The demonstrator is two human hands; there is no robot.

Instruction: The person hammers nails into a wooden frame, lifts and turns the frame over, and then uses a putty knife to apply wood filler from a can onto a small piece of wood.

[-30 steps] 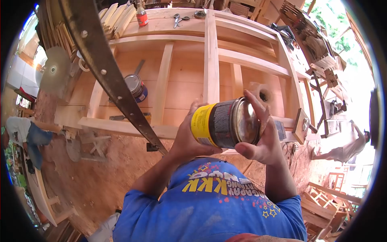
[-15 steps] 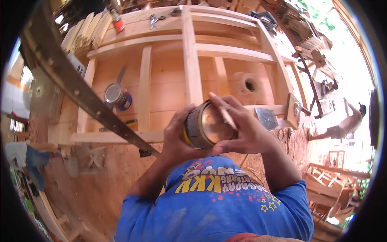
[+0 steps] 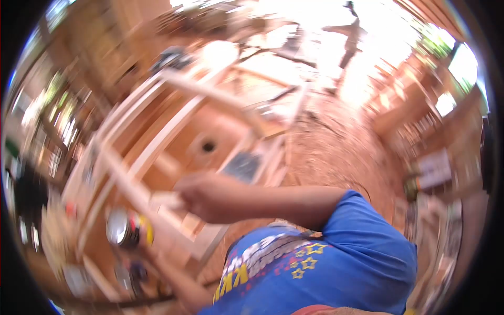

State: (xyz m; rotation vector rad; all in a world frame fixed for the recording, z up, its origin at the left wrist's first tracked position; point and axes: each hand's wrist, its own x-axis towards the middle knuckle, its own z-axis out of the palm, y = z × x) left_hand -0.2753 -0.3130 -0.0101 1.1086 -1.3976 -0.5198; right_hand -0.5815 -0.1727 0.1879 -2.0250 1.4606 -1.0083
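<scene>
My left hand (image 3: 145, 245) is wrapped round a metal can (image 3: 121, 229) with a yellow and dark label, held out over the left part of a pale wooden frame (image 3: 123, 173). My right hand (image 3: 197, 199) is closed and blurred above the frame's near members. A pale, short piece (image 3: 167, 200) sticks out from it toward the can; its kind is too smeared to make out. Below the left hand, a second can (image 3: 126, 278) stands lower down, partly hidden by the forearm.
A pale roll-like thing with a dark hole (image 3: 208, 146) and a grey flat sheet (image 3: 242, 165) lie at the frame. A person (image 3: 350, 39) is in the bright background. Timber pieces (image 3: 407, 118) stand along the right.
My view has swung to the right and blurred. The hands, both at the can before, have come apart: the left keeps the can, the right is away from it with the pale piece.
</scene>
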